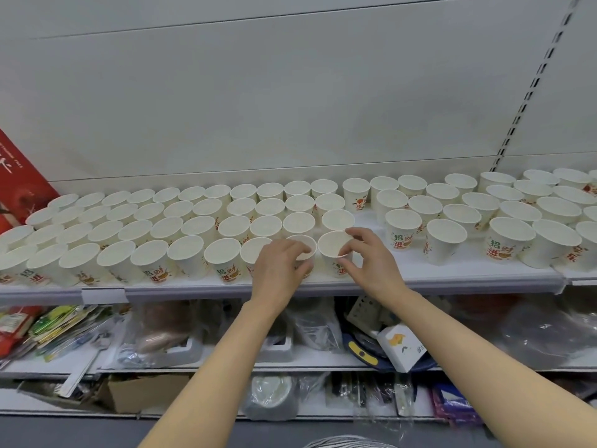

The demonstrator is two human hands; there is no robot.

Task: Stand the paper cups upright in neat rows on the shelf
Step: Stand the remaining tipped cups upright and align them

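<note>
Many white paper cups with red and green print stand upright on the white shelf (452,279). On the left they form tight rows (155,218); on the right they stand more loosely (504,208). My left hand (281,266) grips a front-row cup (307,245) around its side. My right hand (368,257) pinches the rim of the neighbouring front cup (332,250) with thumb and fingers. Both cups stand upright at the right end of the tidy block, side by side.
A red box (19,179) leans at the shelf's far left. A bare strip of shelf (371,221) separates the tidy block from the looser cups. Lower shelves hold packets (55,328), plastic bags (542,331) and a small white carton (400,347).
</note>
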